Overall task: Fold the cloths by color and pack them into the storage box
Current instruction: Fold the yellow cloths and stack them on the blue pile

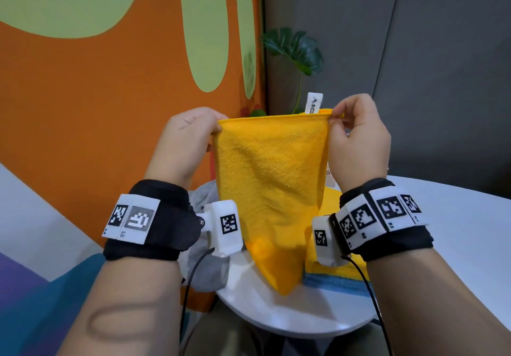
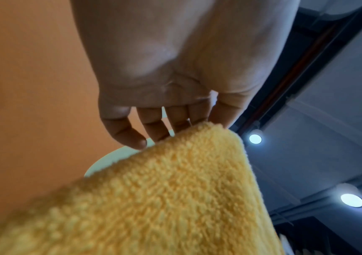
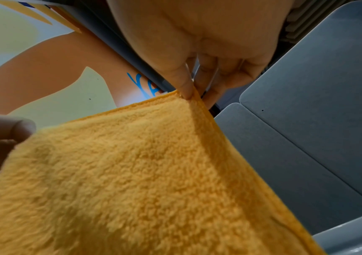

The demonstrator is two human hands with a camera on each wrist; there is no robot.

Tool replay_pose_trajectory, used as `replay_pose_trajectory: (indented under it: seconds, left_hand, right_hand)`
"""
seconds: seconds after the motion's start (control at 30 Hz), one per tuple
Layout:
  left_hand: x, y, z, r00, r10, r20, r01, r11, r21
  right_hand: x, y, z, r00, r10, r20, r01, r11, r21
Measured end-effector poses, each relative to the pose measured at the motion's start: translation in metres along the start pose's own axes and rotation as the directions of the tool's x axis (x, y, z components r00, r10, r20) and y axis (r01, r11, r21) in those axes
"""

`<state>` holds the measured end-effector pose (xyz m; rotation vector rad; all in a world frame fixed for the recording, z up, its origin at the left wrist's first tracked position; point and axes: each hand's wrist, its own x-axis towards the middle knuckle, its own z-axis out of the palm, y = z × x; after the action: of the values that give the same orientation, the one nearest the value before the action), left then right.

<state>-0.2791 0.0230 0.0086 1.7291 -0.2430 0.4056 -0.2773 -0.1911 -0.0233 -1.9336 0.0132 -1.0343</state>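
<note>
The person holds a yellow cloth (image 1: 269, 187) up in the air with 2 hands, above a round white table (image 1: 290, 311). The left hand (image 1: 185, 140) pinches the top left corner. In the left wrist view, the fingers (image 2: 154, 124) curl down behind the cloth's top edge, and the corner sits at the fingertips. The right hand (image 1: 359, 137) pinches the top right corner. In the right wrist view, the thumb (image 3: 182, 81) and the fingers behind it squeeze together on the edge of the cloth (image 3: 132, 172). The top edge is pulled straight between the 2 hands. The rest hangs down to a point near the table. A small white tag (image 1: 314, 103) sticks up from the top edge, just left of the right hand.

On the table, right of the hanging cloth, lies a yellow cloth on a blue cloth (image 1: 337, 282). A gray cloth (image 1: 207, 267) lies on the left. A green plant (image 1: 296, 51) stands far behind.
</note>
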Motion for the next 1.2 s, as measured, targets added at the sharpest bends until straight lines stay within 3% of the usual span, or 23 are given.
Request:
replay_pose_trajectory:
  seconds: [0.13, 0.3, 0.47, 0.67, 0.77, 0.9, 1.03, 1.13, 1.2]
  left_hand:
    - [-0.005, -0.002, 0.0, 0.994, -0.05, 0.097, 0.056, 0.996, -0.063]
    - [0.001, -0.018, -0.009, 1.0, -0.001, 0.032, -0.005, 0.984, 0.179]
    - [0.003, -0.026, -0.019, 0.993, 0.04, 0.112, -0.072, 0.953, 0.295]
    - [-0.005, -0.016, -0.009, 0.987, 0.042, 0.157, -0.06, 0.992, 0.113]
    - [-0.004, -0.019, -0.009, 0.992, 0.037, 0.121, -0.067, 0.966, 0.25]
    - [-0.003, -0.024, -0.01, 0.994, 0.091, 0.058, -0.108, 0.833, 0.542]
    - [-0.002, -0.032, -0.012, 0.999, 0.049, -0.024, -0.03, 0.861, 0.508]
    - [-0.002, -0.032, -0.015, 0.994, 0.044, -0.095, 0.018, 0.826, 0.564]
    - [-0.004, -0.027, -0.014, 0.997, 0.068, -0.045, -0.026, 0.792, 0.61]
  right_hand:
    - [-0.002, 0.002, 0.001, 0.999, 0.039, 0.024, -0.039, 0.999, -0.007]
    - [-0.001, 0.006, -0.001, 0.998, 0.056, 0.012, -0.056, 0.998, 0.024]
    - [-0.001, 0.009, -0.002, 0.998, 0.069, 0.003, -0.069, 0.997, 0.027]
    - [-0.004, 0.013, 0.002, 0.996, 0.092, 0.004, -0.092, 0.996, 0.006]
    - [-0.005, 0.014, 0.002, 0.997, 0.079, -0.001, -0.079, 0.997, 0.011]
    - [-0.008, 0.011, 0.003, 0.999, 0.042, 0.0, -0.042, 0.999, 0.031]
    - [-0.008, 0.008, 0.004, 1.0, 0.023, 0.019, -0.025, 0.995, 0.093]
    - [-0.008, 0.005, 0.003, 0.997, 0.002, 0.078, -0.014, 0.988, 0.154]
    - [-0.01, 0.0, 0.006, 0.984, -0.029, 0.174, -0.005, 0.981, 0.194]
